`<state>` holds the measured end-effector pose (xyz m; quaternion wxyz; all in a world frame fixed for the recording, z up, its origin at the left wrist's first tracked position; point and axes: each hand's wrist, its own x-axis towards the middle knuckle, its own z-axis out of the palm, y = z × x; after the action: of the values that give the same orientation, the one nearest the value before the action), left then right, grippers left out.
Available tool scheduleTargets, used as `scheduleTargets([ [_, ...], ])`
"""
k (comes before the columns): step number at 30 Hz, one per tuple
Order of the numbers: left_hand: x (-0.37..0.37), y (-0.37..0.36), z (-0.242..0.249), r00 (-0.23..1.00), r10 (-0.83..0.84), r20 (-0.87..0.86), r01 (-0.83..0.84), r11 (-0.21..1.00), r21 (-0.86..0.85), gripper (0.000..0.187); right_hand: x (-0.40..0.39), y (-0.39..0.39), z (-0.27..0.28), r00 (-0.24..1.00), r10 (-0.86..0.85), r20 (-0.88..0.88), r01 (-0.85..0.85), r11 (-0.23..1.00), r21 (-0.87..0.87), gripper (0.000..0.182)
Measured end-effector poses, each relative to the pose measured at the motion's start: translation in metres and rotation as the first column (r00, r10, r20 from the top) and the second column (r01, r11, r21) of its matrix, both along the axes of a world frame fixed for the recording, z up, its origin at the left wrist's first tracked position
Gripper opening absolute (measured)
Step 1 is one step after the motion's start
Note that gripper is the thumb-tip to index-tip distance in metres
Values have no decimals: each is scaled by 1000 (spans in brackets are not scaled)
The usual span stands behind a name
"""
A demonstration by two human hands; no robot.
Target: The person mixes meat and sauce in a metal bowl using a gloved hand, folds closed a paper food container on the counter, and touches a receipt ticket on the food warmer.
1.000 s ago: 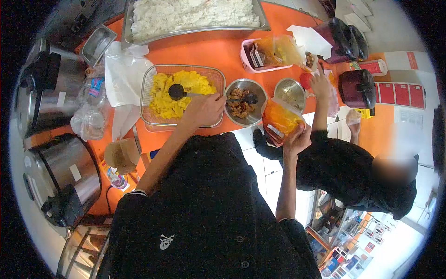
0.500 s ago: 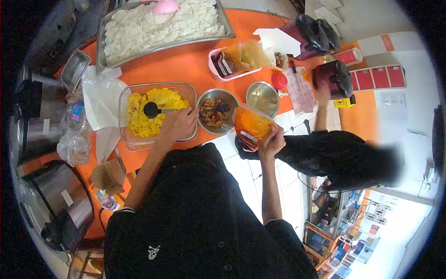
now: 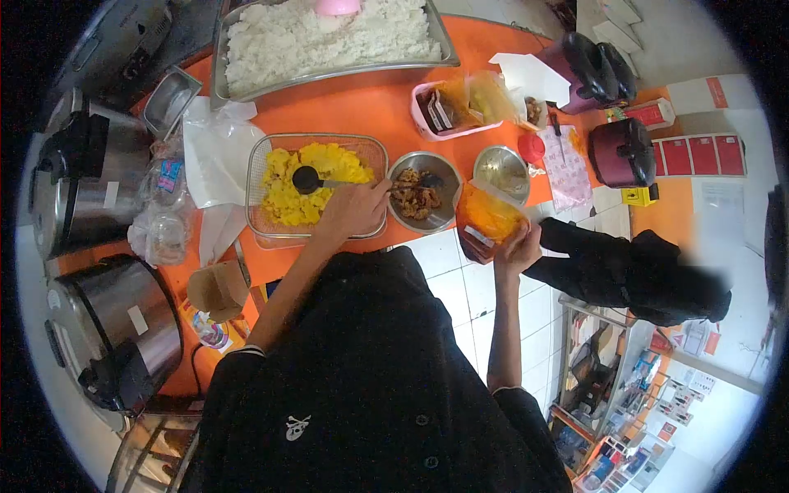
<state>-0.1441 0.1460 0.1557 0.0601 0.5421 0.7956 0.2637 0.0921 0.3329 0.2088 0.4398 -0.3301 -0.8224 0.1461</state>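
My left hand (image 3: 359, 208) is closed on the handle of a black spoon (image 3: 428, 179), its head among browned meat pieces (image 3: 413, 203) in a steel bowl (image 3: 450, 214). Beneath that wrist lies the edge of a wire-mesh basket (image 3: 256, 215) of chopped yellow food (image 3: 288, 207). A black round scoop (image 3: 306, 179) rests on this food, its grey handle running towards my left hand. My right hand (image 3: 518, 248) grips a clear pouch (image 3: 491, 215) with orange contents and a white label, tilted beside a second steel bowl (image 3: 521, 195).
Behind the basket stands a large tray (image 3: 345, 76) of white rice with a pink scoop (image 3: 335, 6). A pink basket (image 3: 421, 123) holds more pouches. Large cookers (image 3: 115, 333) line the left side. At right are purple cookers (image 3: 622, 154) and another person's black sleeve (image 3: 612, 263).
The view has turned, so the counter appears farther right. The other person's hand, earlier reaching by the purple cooker, is gone from there. Both my hands keep their holds.
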Motion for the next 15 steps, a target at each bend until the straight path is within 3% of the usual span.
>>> scheduleTargets([
  [2, 0, -1, 5, 986, -2, 166, 3, 1000, -5, 23, -2, 5, -4, 999, 20, -51, -18, 999, 32, 23],
  [3, -1, 0, 6, 987, 3, 160, -3, 1000, -4, 23, -2, 5, -2, 999, 28, -37, -27, 999, 30, 22],
  [5, -1, -1, 7, 926, 26, 377, -12, 999, -40, 22, -5, 6, 5, 998, 67, 1, -67, 997, 28, 19],
  [6, 0, -2, 9, 925, 30, 380, -14, 999, -45, 22, -7, 4, 10, 998, 69, 4, -69, 997, 23, 19],
  [8, 2, -1, 13, 783, 67, 618, -40, 998, -57, 23, -12, 4, 20, 993, 94, 73, -93, 996, -14, 18],
  [9, 4, -1, 7, 780, 66, 622, -43, 998, -52, 23, -10, 8, 21, 978, 102, 184, -111, 993, 35, 22],
  [10, 5, -1, -2, 729, 41, 684, -45, 999, -13, 25, -12, 11, 24, 977, 106, 187, -115, 992, 43, 22],
  [12, 6, 0, -10, 670, 12, 742, -58, 998, 36, 26, -20, 11, 34, 946, 168, 278, -145, 984, -100, 18],
  [15, 9, 1, -12, 642, 80, 762, -66, 997, -49, 27, -32, 18, 41, 901, 230, 368, -203, 973, -111, 12],
])
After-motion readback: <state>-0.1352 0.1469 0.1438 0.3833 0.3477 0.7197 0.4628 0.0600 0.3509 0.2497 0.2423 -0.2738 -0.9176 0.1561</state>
